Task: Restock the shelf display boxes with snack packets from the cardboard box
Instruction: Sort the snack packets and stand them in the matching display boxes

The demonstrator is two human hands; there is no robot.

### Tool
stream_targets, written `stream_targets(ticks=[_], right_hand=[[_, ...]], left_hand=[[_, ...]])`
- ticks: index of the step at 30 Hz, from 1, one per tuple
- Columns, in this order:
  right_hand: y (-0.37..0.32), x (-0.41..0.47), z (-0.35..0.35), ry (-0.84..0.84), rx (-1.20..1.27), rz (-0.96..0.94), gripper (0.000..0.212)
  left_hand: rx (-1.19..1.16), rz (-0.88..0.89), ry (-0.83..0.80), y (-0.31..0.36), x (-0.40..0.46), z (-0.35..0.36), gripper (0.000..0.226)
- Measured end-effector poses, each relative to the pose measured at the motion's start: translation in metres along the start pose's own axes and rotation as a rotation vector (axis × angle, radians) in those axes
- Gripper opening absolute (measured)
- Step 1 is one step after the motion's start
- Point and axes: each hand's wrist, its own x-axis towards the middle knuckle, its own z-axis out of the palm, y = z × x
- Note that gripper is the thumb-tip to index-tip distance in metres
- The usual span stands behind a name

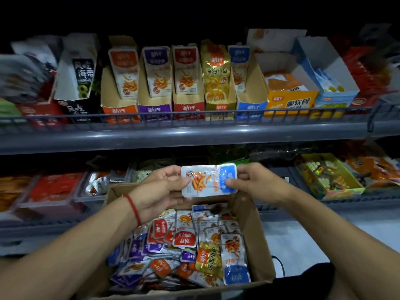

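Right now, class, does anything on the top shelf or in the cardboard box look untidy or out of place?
Yes. The packets in the cardboard box lie jumbled, colours mixed. On the top shelf, the orange display box and the light blue one look nearly empty.

Head camera looks forward and down, close above cardboard box [257,232].

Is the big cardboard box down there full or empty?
Quite full. The cardboard box is open on top, and snack packets in red, purple, orange, gold and blue lie piled across it, hiding the bottom.
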Motion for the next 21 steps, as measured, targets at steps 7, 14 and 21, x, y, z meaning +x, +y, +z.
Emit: stream_targets(ticks=[7, 14, 21], right_hand=[[-0.016, -0.006, 0.001, 0.147, 0.343, 0.016, 0.016], [-0.038, -0.012, -0.012, 0.353, 0.283, -0.084, 0.011], [-0.108, -0.014, -0.127, 0.813, -0.414, -0.473, 0.013]], left_hand=[[-0.185, 0.02, -0.001, 0.003, -0.011, -0.001, 0.019], [-0.202, 0.076, 0.015, 0.01, -0.021, 0.004, 0.042], [-0.108, 0.158, 0.072, 0.023, -0.028, -0.008, 0.026]])
